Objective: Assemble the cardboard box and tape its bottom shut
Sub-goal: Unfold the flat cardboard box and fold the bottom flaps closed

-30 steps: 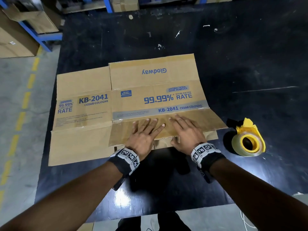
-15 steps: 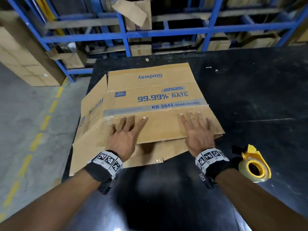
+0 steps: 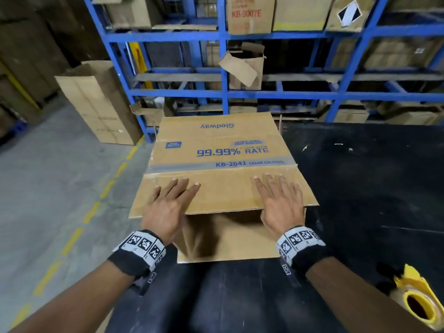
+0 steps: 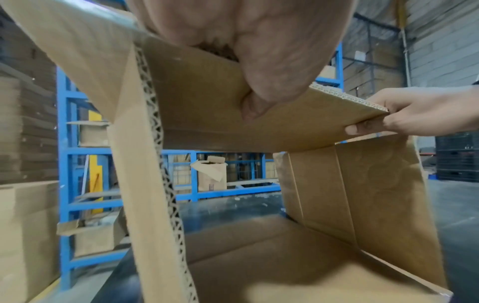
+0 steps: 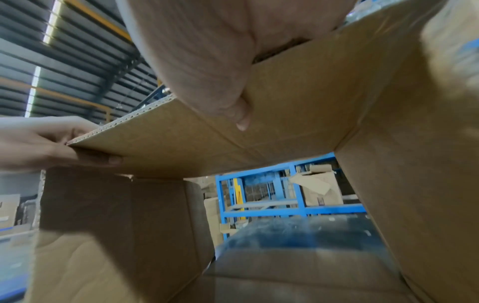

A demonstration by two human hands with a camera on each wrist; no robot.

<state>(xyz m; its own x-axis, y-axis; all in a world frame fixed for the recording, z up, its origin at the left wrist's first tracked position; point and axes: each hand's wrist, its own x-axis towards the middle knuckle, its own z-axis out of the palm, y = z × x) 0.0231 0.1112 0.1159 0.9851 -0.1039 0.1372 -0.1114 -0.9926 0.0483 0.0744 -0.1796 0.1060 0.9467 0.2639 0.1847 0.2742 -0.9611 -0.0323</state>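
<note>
Pinching flap (image 3: 223, 193) | wrist views: thumbs underneath | head: fingers on top

I looked out over a black worktable (image 3: 360, 188), scuffed with white flecks, standing on a grey concrete floor (image 3: 48, 188) marked by a broken yellow line (image 3: 91, 210). Behind it stood blue steel racking (image 3: 223, 68) stacked with brown cartons (image 3: 249, 15), one with a torn flap. A tall carton (image 3: 101, 104) stood by the rack. Overhead I saw a corrugated roof (image 5: 77, 51) with bright strip lights.
</note>
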